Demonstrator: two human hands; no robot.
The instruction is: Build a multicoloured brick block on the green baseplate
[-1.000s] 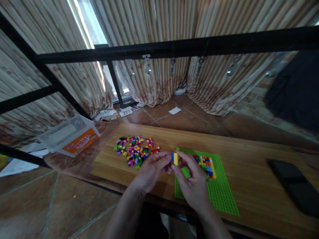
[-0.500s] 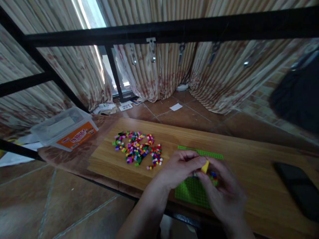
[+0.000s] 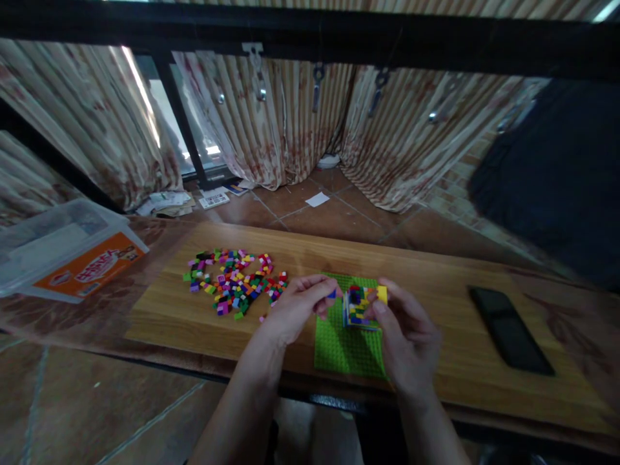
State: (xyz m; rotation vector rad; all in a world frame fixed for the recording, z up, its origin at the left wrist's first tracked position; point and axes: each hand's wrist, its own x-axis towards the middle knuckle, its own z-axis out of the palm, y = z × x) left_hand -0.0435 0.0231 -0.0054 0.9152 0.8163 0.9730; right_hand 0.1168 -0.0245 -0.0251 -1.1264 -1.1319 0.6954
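My right hand (image 3: 409, 339) pinches a yellow brick (image 3: 382, 294) at the upper right corner of a patch of coloured bricks (image 3: 359, 307) built on the green baseplate (image 3: 345, 345). My left hand (image 3: 296, 307) is closed with a small blue brick (image 3: 332, 294) between thumb and fingers, just left of that patch. Both hands hover over the baseplate's far end. A pile of loose coloured bricks (image 3: 232, 281) lies on the wooden table (image 3: 203, 320) to the left of my left hand.
A clear plastic box with an orange label (image 3: 72, 255) stands at the far left. A black phone (image 3: 508, 329) lies on the table at the right. A black metal frame (image 3: 310, 35) crosses above; curtains and a tiled floor lie behind.
The joined blue and yellow bricks have come apart, blue in my left hand, yellow in my right. My right hand has carried the yellow brick onto the built patch. The camera tilted down and rightward.
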